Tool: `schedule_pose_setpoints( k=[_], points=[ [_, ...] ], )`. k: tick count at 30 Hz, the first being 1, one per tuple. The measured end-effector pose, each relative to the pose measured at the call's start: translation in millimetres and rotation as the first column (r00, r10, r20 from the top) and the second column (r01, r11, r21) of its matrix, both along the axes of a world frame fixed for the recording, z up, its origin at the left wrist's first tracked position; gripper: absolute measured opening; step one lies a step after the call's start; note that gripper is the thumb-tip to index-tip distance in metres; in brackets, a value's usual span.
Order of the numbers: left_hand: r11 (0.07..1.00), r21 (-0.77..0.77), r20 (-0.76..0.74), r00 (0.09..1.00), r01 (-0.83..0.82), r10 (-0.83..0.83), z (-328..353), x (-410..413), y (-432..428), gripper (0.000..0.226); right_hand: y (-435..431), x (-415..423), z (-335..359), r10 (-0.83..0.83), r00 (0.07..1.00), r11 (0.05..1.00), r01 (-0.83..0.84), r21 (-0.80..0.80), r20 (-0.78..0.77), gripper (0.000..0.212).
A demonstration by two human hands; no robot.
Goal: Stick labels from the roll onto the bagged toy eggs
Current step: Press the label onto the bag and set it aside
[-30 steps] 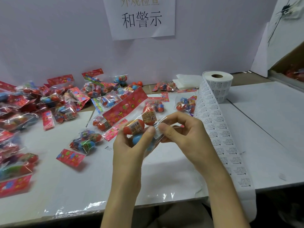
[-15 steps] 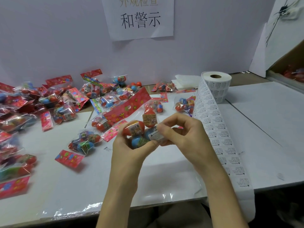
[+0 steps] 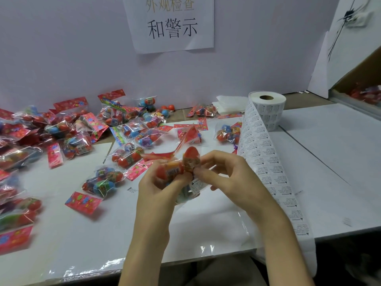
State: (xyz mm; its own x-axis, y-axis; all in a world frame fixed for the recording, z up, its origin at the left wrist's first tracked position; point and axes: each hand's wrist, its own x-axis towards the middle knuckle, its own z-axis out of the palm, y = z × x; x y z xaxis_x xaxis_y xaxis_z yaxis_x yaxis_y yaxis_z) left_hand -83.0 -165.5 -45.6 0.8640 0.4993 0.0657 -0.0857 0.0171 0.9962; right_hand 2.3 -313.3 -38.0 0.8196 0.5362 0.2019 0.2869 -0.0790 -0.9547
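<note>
So we grip the bagged eggs (image 3: pixel 182 167) in our left hand (image 3: pixel 156 196); our right hand (image 3: pixel 233 178) pinches the label (image 3: pixel 198 185) onto the bag's right side; the label strip (image 3: pixel 266 162) lies just right of that hand.

The light was bright and even, and it seemed to come from above. The table (image 3: pixel 329 162) and the wall (image 3: pixel 61 48) looked pale and clean. A small, soft shadow lay under the red card (image 3: pixel 83 203). The clear plastic sheet (image 3: pixel 206 247) at the near edge shone with white glare. The bags at the left edge (image 3: pixel 18 213) were smeary. So was the bag of toy eggs (image 3: pixel 181 166) gripped by the left hand (image 3: pixel 156 190) and the right hand (image 3: pixel 233 178). The top words on the paper sign (image 3: pixel 171 23) were washed out. Straight lines bent near the sides. Under the table it was dark.
</note>
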Motion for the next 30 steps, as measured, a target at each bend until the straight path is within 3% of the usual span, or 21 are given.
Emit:
schedule_pose_setpoints(
  k=[3,8,11,19,21,25,30],
  points=[
    [1.0,0.011,-0.002,1.0,-0.003,0.003,0,-1,1,0.031,-1,-1,1,0.027,1.0,0.999,-0.027,-0.029,-0.002,0.026],
    [0.999,-0.034,0.058,0.998,-0.003,0.005,-1,1,-4,0.016,-2,-2,3,0.047,0.998,0.999,-0.046,0.021,-0.048,0.022],
    [0.994,-0.106,0.089,0.996,-0.006,0.015,1,3,-8,0.046,-1,-3,6,0.062,0.993,0.994,-0.052,0.093,-0.097,0.014],
    [0.98,-0.196,0.077,0.995,-0.045,0.061,4,5,-10,0.052,-2,-2,4,0.069,0.995,0.996,-0.065,0.055,-0.072,0.016],
    [0.975,-0.211,0.066,0.994,-0.075,0.091,4,4,-10,0.051,-5,-1,3,0.101,0.993,0.994,-0.099,0.049,-0.058,0.021],
    [0.959,-0.266,0.066,0.991,-0.098,0.12,7,4,-10,0.057,-11,1,-2,0.177,0.984,0.981,-0.177,-0.08,-0.011,0.049],
    [0.979,-0.193,0.053,0.996,-0.064,0.075,5,4,-7,0.053,-15,5,-4,0.181,0.983,0.983,-0.182,-0.038,-0.033,0.044]
  ],
)
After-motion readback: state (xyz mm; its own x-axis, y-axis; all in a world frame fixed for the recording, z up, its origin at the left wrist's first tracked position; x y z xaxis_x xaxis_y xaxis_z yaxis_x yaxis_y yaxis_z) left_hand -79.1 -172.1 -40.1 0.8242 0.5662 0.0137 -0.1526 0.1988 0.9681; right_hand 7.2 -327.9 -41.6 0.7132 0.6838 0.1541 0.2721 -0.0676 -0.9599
